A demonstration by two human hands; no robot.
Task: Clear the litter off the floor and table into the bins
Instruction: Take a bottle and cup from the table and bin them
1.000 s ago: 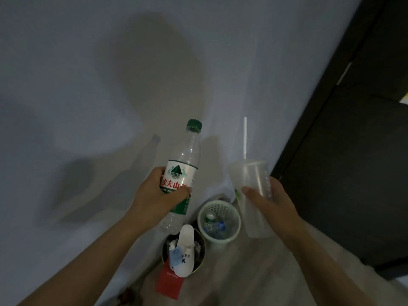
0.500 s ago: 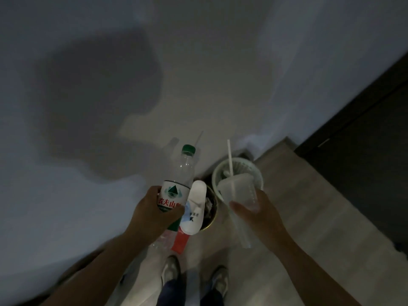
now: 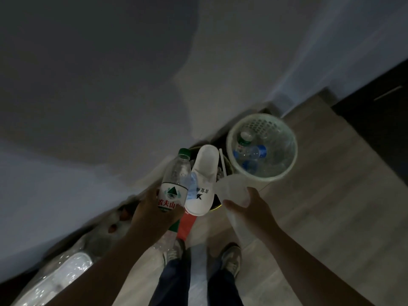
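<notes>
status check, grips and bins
Left grip holds green-capped clear plastic bottle. Right grip holds clear plastic cup. White mesh bin ahead; white slipper tops dark bin.

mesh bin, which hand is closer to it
Right. The right hand, holding the cup, sits just short of the mesh bin; the left hand, gripping the bottle, is farther left, beyond the slipper.

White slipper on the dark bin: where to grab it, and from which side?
Pinch the logo end of the white slipper top and bottom, coming from the person's side. That end overhangs the rim of the dark bin, so fingers likely fit under it; the far end sits close to the wall.
</notes>
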